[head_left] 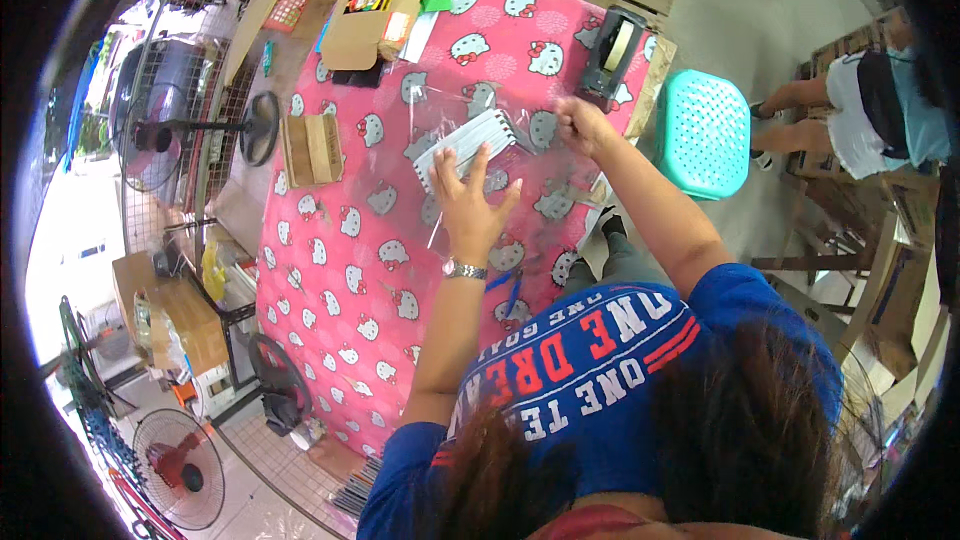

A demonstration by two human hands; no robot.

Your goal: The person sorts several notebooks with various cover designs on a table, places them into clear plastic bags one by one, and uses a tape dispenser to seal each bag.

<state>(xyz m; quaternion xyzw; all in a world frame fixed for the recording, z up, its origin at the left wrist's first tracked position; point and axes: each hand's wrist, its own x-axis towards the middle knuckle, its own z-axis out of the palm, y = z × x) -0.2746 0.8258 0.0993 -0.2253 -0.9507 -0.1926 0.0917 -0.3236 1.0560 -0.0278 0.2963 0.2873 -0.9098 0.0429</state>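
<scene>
Stack (468, 141), white, oblong, black-edged, slanted

Bright daylight we see from the left, blown out to white there, even light across the pink cat-print tablecloth (330, 345), thin glare streaks on the clear plastic (432, 118), the wire mesh panel (237, 70) bowed by fisheye distortion, black vignette around our view.

Just one tabletop (335, 360), one white stack (468, 143), one tape dispenser (612, 52), one watch (466, 270), one stool (704, 135). Two fans (185, 475) that I can make out. Boxes (355, 30)? Several, too overlapped for an exact number.
</scene>
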